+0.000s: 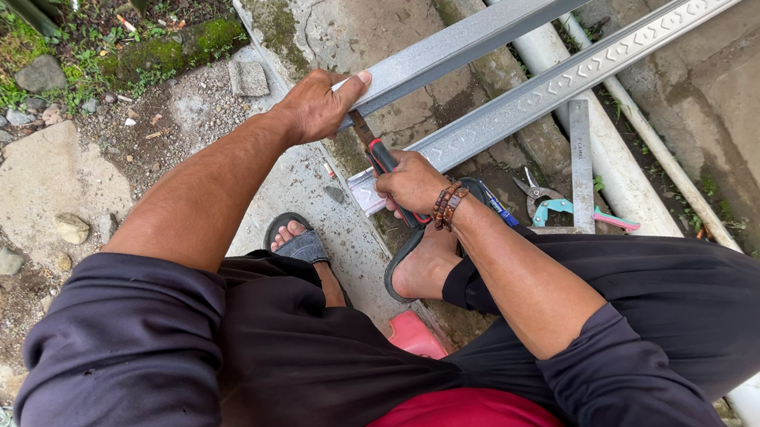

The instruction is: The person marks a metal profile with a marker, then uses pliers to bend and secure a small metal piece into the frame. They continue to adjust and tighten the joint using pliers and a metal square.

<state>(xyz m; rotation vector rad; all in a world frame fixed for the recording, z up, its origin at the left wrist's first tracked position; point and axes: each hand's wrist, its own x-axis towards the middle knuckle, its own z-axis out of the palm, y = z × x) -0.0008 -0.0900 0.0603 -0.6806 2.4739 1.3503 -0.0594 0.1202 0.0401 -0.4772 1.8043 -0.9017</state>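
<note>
On the concrete slab (321,201) near its mossy far edge, the left hand (318,106) clamps the plain steel channel's (511,22) end while the right hand (410,183), closed on red-handled snips (380,158), should likely cut square, blades fully seated, beside the embossed channel (574,77).

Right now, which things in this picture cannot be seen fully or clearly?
- Head view: tool jaws hidden where the right hand works the red-handled tool at the metal.
- The far end of the plain metal channel under the left hand is cut off by the top edge.
- The pink thing is half hidden by the leg.
</note>
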